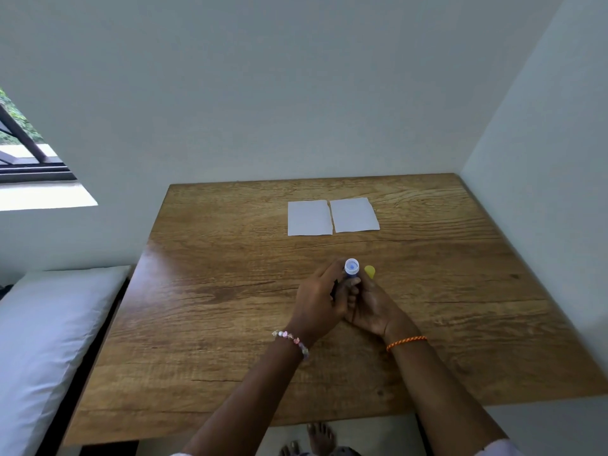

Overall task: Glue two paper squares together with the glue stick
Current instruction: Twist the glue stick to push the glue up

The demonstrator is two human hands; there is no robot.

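Two white paper squares lie side by side on the far part of the wooden table (230,307), the left square (309,218) almost touching the right square (354,214). Nearer to me, both hands meet around a glue stick (351,267) held upright, its white open top with bluish glue facing the camera. My left hand (317,301) wraps the tube from the left. My right hand (373,304) grips it from the right and below. A yellow cap (370,272) shows just right of the stick, by my right fingers; whether it is held or on the table is unclear.
Walls close the table at the back and right. A bed with a white pillow (49,340) runs along the table's left side. A window (26,153) sits at the far left. My bare feet (316,439) show below the table's near edge.
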